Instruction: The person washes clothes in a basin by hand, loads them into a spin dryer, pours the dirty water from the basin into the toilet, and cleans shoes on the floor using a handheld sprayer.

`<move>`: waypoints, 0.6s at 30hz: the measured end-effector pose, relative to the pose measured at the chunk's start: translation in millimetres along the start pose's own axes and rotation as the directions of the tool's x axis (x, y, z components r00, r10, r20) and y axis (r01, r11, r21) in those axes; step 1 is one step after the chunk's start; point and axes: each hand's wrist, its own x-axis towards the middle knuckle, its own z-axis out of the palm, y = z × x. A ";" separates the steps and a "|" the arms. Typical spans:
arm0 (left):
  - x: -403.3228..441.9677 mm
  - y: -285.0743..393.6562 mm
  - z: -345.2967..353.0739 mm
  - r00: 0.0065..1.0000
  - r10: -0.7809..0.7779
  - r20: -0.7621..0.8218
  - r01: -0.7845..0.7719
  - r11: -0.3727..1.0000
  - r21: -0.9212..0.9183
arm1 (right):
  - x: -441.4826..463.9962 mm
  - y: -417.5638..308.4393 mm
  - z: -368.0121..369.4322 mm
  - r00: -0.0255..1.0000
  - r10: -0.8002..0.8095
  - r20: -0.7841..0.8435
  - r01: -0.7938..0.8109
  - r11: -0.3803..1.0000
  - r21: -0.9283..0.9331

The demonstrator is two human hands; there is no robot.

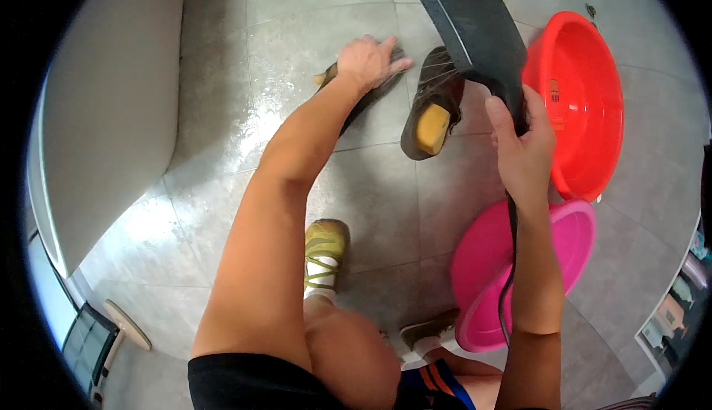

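Note:
My right hand (523, 139) is wrapped round the handle of a wide black shower head (478, 21), with its hose (507, 291) trailing down along my forearm. Thin jets of water leave the head toward a dark brown slipper (424, 87) on the floor. A yellow block (432, 129), perhaps a bar of soap, rests on that slipper's heel end. Over a second dark slipper (356, 117) lies my left hand (368, 61), fingers apart, covering part of it. Something yellow shows at this slipper's left side.
To the right stand a red basin (604, 106) and, nearer me, a pink basin (475, 254). Grey floor tiles (371, 210) look wet and shiny in places. A large white tub-like side (126, 84) rises at left. My shoe (325, 250) is planted below the slippers.

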 end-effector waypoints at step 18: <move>-4.6 -6.5 -4.1 0.896 0.421 -0.143 -0.441 0.880 -0.176 | 20.3 22.0 -0.8 0.993 0.121 0.008 -0.121 0.992 -0.029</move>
